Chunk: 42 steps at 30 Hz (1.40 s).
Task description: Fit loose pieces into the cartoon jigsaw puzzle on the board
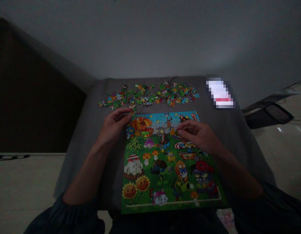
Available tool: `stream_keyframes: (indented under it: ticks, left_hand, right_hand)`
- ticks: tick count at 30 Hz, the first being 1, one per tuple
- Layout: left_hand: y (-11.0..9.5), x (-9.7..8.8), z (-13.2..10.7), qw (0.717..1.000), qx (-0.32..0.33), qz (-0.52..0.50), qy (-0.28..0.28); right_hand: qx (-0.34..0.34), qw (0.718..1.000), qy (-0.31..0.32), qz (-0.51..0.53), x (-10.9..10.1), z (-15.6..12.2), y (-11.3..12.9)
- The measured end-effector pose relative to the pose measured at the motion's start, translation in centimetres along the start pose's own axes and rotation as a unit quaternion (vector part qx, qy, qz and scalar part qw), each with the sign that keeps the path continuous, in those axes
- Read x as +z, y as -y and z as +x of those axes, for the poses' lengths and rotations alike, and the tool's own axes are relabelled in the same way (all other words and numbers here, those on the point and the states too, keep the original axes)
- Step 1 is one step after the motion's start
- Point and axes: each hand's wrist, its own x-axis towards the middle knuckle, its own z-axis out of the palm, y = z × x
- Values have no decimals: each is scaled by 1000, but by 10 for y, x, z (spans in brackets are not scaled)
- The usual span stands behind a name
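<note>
A colourful puzzle board (140, 149) with a cartoon picture of sunflowers, mushrooms and a pumpkin lies in front of me. At its upper left corner my left hand (115, 123) pinches a small green puzzle piece (133, 113) between thumb and fingertips. My right hand (198, 134) reaches over the board's upper right part, thumb and forefinger pressed together just above the picture. Whatever those right fingertips hold is too small and dark to make out. Beyond the board, many loose puzzle pieces (150, 97) are spread in a wide band.
Grey cloth (92, 107) covers the surface beneath the board. A lit phone (221, 93), its screen blurred out, lies at the back right. The pale wall (150, 42) rises behind. A dark panel (35, 97) stands at left, and a dark strap-like object (269, 113) shows at right.
</note>
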Motion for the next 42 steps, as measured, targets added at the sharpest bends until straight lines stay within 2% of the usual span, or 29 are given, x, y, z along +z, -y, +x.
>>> stream_keyframes:
  ticks: [11, 15, 18, 21, 25, 28, 31, 42]
  left_hand:
    - [-5, -1, 0, 999, 13, -38, -1]
    - [-5, -1, -1, 997, 7, -83, -7]
    - [-5, -2, 0, 992, -10, -128, -9]
    - [-7, -5, 3, 983, -39, -178, -6]
    - [-9, -9, 6, 973, -72, -218, -5]
    - [-7, -9, 7, 972, -81, -222, -4]
    - [-4, -9, 6, 974, -79, -211, 4]
    - [0, -9, 3, 984, -52, -164, 54]
  right_hand:
    - [-29, 998, -50, -37, -3, 0, 1]
    - [-30, 997, -26, -63, 3, -2, 14]
    - [-22, 995, 36, -90, 14, 1, 31]
    - [-10, 986, 111, -124, 34, 13, 43]
    - [-17, 973, 153, -170, 69, 40, 44]
    - [-36, 963, 163, -211, 91, 54, 37]
    - [-55, 953, 165, -248, 102, 61, 30]
    - [-150, 914, 135, -352, 106, 72, 15]
